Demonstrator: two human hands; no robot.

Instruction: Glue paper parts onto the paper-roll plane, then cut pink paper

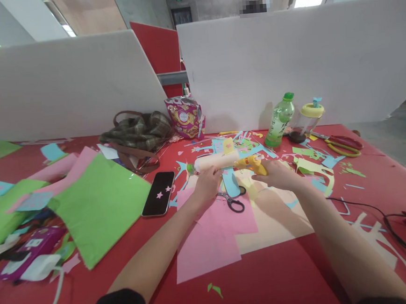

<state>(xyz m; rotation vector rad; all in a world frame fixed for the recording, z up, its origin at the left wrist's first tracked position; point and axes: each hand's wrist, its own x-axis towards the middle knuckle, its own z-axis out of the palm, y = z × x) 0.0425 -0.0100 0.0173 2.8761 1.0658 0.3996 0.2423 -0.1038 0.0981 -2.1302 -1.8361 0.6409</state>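
My left hand (pixel 208 182) is closed round a cream paper roll (pixel 217 160) held level above the red table (pixel 269 278). A small yellow paper shape (pixel 228 146) sits on the roll's top. My right hand (pixel 278 174) grips a yellow glue gun (pixel 253 164), its nozzle touching the roll's right end. Below the hands lie black-handled scissors (pixel 233 202) and a light blue paper piece (pixel 230 182), on pink paper (pixel 209 236) and cream paper (pixel 275 226).
A black phone (pixel 159 193) lies left of my hands beside a green sheet (pixel 100 207). Behind stand a plaid bag (pixel 138 133), a snack pouch (pixel 185 117), a green bottle (pixel 279 120), a yellow-lidded cup (pixel 308 120) and red-yellow scissors (pixel 343 144). White panels wall the back. A black cable (pixel 387 224) runs at right.
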